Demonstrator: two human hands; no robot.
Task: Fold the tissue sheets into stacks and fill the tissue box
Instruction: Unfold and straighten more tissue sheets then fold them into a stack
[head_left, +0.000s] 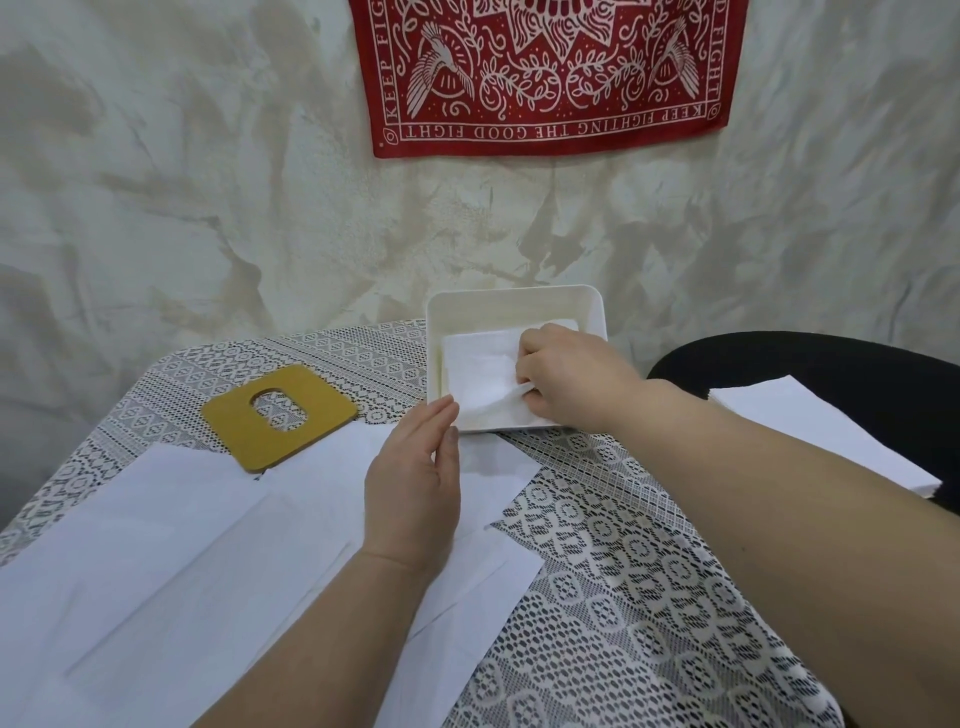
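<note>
1. Done: a folded tissue stack (480, 371) sits inside the white tissue box (514, 306).
2. The right hand (563, 376) pinches a tissue corner; the left hand (415, 478) rests flat – fingers straight.
3. Left: unfolded tissue sheets (208, 545) wait on the table – and the yellow lid (311, 415) is off.

One white tissue box (514, 301) stands on the table, with one folded tissue stack (478, 374) inside it. One mustard-yellow lid (278, 415) with a single oval slot lies flat on the lace tablecloth (623, 597). Several unfolded tissue sheets (208, 545) overlap across the cloth; their exact number cannot be told. One further pile of sheets (831, 431) rests on one black chair (831, 358). One red bandana (545, 73) hangs on the wall. Two hands are in view, one left hand (415, 478) and one right hand (561, 374).
</note>
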